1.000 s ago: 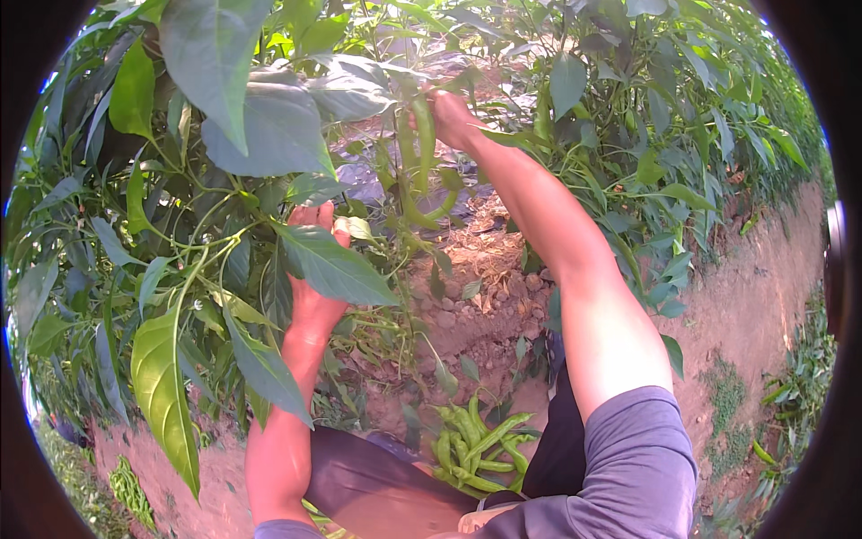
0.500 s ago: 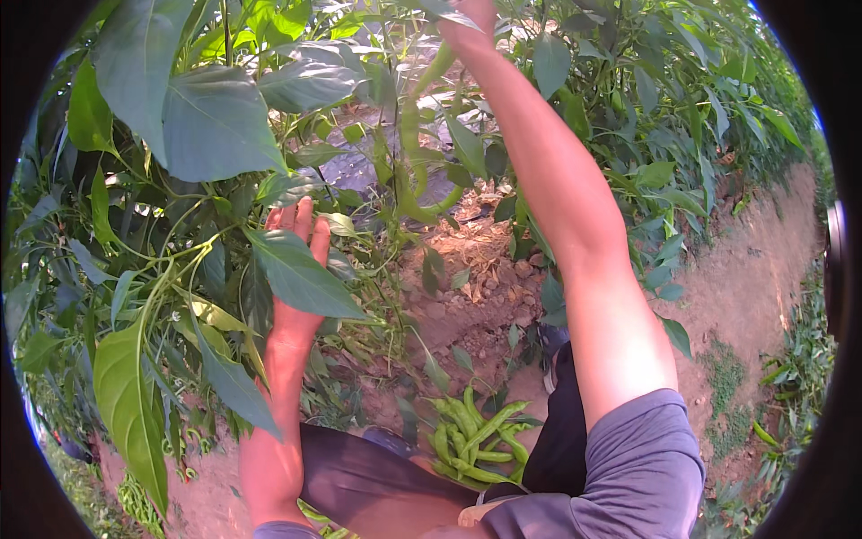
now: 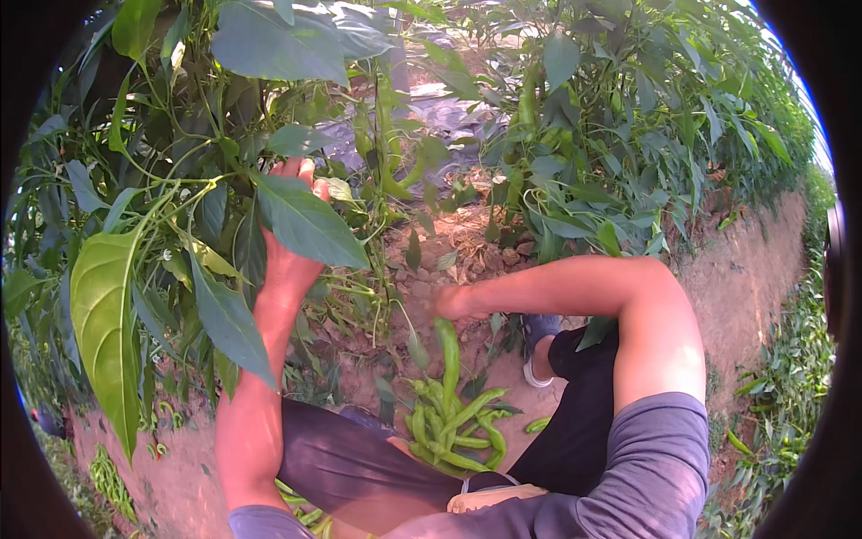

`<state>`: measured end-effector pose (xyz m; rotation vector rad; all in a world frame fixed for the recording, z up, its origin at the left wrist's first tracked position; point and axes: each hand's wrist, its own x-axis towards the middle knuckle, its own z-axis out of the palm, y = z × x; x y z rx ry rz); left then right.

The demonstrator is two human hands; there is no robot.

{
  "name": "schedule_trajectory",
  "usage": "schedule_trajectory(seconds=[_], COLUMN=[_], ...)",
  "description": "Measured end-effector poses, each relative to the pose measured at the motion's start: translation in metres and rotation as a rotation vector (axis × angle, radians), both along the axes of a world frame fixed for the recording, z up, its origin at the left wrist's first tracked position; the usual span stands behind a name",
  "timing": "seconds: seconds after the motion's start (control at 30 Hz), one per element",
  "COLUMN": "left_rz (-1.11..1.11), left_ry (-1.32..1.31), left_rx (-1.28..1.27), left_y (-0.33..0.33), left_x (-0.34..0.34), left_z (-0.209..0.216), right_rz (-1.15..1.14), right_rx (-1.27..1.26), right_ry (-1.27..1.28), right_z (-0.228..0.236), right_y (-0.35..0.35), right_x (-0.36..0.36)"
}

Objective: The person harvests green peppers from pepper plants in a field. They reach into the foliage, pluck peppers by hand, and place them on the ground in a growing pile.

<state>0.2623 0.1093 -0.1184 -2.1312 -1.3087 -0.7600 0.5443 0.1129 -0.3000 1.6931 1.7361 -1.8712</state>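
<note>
My left hand is raised into the pepper plant on the left, partly behind a large leaf. Its fingertips show above that leaf, stretched up and slightly apart against the foliage. My right hand is low in the middle, a little blurred. A long green pepper hangs from it by its upper end, with the lower tip at the pile of green peppers between my legs. The fingers themselves are mostly hidden behind the back of the hand. Other peppers hang on the plant ahead.
Dense pepper plants line the far right. Dark plastic sheeting lies on the soil behind the stems. A single green pepper lies by my right leg, and more peppers lie on the ground at the lower left.
My right hand has come down from the far plants to just above the pile, bringing a green pepper. The left hand stays in the leaves, slightly higher in view.
</note>
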Motion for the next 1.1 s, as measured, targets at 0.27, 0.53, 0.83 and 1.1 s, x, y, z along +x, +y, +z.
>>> schedule_trajectory(seconds=[0.27, 0.53, 0.83, 1.1], left_rz=[-0.033, 0.156, 0.128, 0.132], left_ry=[0.152, 0.252, 0.194, 0.231], left_rx=[0.030, -0.152, -0.151, -0.159], left_y=[-0.010, -0.024, -0.020, -0.020], left_x=[0.003, 0.008, 0.014, 0.018], left_z=[0.014, 0.029, 0.031, 0.030], right_rz=[-0.522, -0.228, 0.096, -0.647], right_rx=[1.060, 1.234, 1.827, 1.846], right_ry=[0.413, 0.483, 0.174, 0.186], right_z=[0.110, 0.170, 0.205, 0.284], right_y=[0.238, 0.335, 0.292, 0.285], right_x=[-0.031, -0.051, 0.003, 0.045])
